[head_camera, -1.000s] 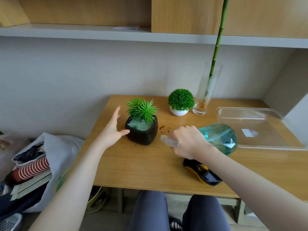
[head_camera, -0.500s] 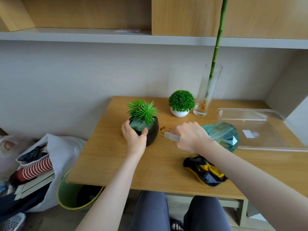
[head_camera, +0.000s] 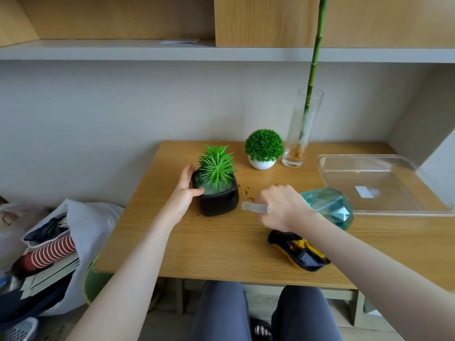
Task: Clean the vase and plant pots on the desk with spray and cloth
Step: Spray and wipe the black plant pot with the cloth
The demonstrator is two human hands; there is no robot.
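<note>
The left hand (head_camera: pixel 185 193) grips the black pot (head_camera: pixel 218 199) holding a spiky plant (head_camera: pixel 216 163); right of the pot, the right hand (head_camera: pixel 283 207) clutches the spray bottle (head_camera: pixel 330 210), the cloth (head_camera: pixel 299 253) nearer.

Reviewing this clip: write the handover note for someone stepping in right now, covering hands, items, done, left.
Left hand grips the black pot at its left side.
Right hand grips the spray bottle, nozzle aimed at that pot.
Cloth lies on the desk near the front edge, untouched.
White pot and vase stand at the back.
Done: nothing visibly wiped.
Left: spray and wipe the black pot, the white pot and the vase.
</note>
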